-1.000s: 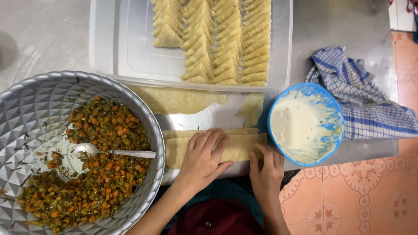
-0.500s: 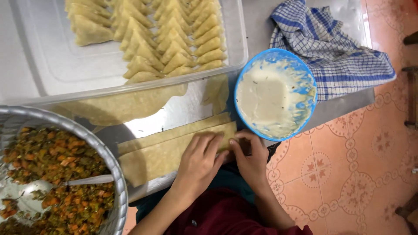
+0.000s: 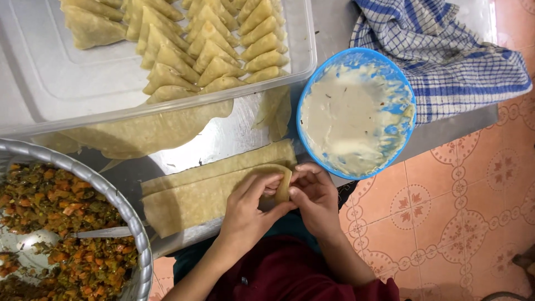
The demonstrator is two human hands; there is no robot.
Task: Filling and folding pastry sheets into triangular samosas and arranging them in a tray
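Pastry strip [image 3: 212, 192]: it lies flat on the steel counter [image 3: 223, 139] at the near edge, its long axis running left to right and tilted slightly up toward the right. I see its right end lifted and curled over, and that folded end is where both hands meet. My left hand [image 3: 248, 209] comes in from below with its fingers [image 3: 262, 184] closed on the fold, thumb under and fingertips on top. My right hand [image 3: 313, 195] sits just beside it on the right, its fingers pinched together on the same curled end. So the free length of the strip stretches away to the left of both hands, and the left hand is the nearer one to that length. A second strip [image 3: 223, 167] lies touching the far side of the first, parallel to it.

Just beyond the right hand is a blue bowl [image 3: 401, 95] of pale paste, with a blue checked cloth [image 3: 446, 56] behind it. To the left stands a metal bowl [image 3: 120, 203] of chopped vegetable filling with a spoon [image 3: 33, 239] in it. A clear tray [image 3: 67, 95] of folded triangular pastries [image 3: 212, 44] sits at the far side, over a loose pastry sheet [image 3: 150, 131].
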